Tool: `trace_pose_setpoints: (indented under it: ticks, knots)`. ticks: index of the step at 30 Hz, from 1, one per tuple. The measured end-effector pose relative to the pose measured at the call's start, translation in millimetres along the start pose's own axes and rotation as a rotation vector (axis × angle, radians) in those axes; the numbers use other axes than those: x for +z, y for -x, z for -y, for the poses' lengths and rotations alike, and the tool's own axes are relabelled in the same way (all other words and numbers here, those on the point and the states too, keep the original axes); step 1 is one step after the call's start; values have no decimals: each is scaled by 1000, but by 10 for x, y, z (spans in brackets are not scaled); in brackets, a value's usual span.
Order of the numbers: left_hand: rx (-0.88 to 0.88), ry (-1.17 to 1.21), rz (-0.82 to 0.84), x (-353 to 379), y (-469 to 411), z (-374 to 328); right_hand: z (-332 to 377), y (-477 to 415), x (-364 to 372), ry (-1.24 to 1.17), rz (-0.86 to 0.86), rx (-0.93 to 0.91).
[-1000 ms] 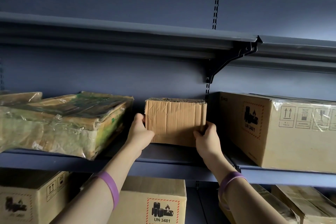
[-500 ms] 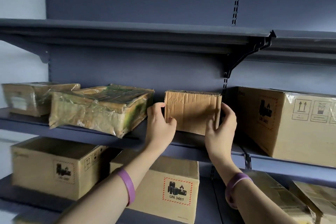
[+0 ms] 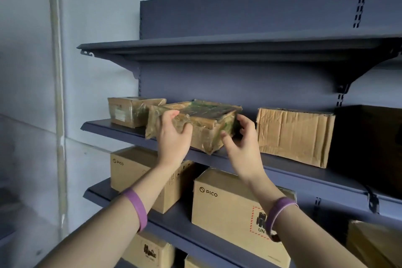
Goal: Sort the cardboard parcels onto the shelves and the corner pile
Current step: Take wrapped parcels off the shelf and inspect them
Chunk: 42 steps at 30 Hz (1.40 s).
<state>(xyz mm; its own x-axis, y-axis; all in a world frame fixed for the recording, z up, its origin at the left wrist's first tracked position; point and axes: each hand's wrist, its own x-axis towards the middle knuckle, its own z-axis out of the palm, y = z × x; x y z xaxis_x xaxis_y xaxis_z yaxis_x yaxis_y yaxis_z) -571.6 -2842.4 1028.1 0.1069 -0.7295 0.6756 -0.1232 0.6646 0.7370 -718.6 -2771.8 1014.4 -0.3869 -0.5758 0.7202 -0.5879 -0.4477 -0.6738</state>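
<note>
Both hands have left the plain cardboard parcel [image 3: 293,135] and shifted left to the plastic-wrapped parcel [image 3: 206,115] on the middle shelf [image 3: 293,176]. On the left hand [image 3: 174,139], fingers [image 3: 171,113] curl over its near top edge, gripping it; the right hand [image 3: 243,150] hangs spread and loosely curved just beside its right end.

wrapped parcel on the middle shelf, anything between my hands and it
Nothing visible. The left hand is at the front of the wrapped parcel, the right hand open beside its right corner; the cardboard box stands apart, further right.
</note>
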Motion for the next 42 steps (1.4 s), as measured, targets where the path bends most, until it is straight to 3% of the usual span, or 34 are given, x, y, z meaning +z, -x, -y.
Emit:
trace_pose_setpoints:
  ticks: [6,10,17,25,29,34,38,42]
  knots:
    - [-165,-72,40,-329,-447,471,-25,-105,378,-188,135,190]
    - [-256,-23,177,-420,-671,762,-70,-132,574,-89,131,203]
    - [-415,45,397,-470,-872,1164,-147,-164,735,86,-63,218]
    - [-505,205,490,-700,-970,1190,-9,-30,934,106,-210,156]
    - [-510,310,445,-920,-1009,1163,167,24,1055,79,-230,147]
    - [-525,659,433,-1204,-1050,1066,344,98,1105,11,-186,78]
    - [-512,771,314,-1277,-967,966,526,118,1073,30,-144,-8]
    - [-514,842,200,-1354,-952,893,604,106,876,-176,-35,11]
